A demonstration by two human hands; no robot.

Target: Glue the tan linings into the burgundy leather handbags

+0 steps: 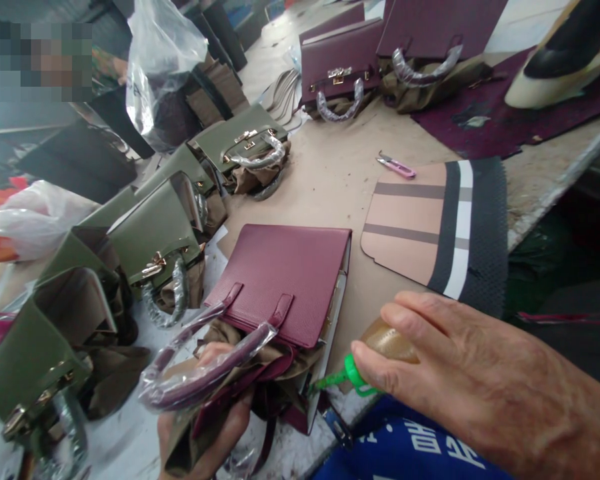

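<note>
A burgundy handbag (pixel 295 280) lies on the worktable, its plastic-wrapped handles toward me and its brown lining bunched out of the opening. My left hand (pixel 220 427) is closed around the lining and the burgundy edge under the handles; part of the hand is hidden by them. In my right hand (pixel 430 353) is an amber bottle (pixel 387 340) with a green nozzle, fingers wrapped round it. The nozzle tip points left at the bag's lower right edge, close to or touching it.
Green handbags (pixel 150 233) stand along the left. More burgundy bags (pixel 343 60) sit at the back. A pink cutter (pixel 397 165) and a striped panel (pixel 410 220) lie to the right on the table (pixel 320 180). A person is at the upper left.
</note>
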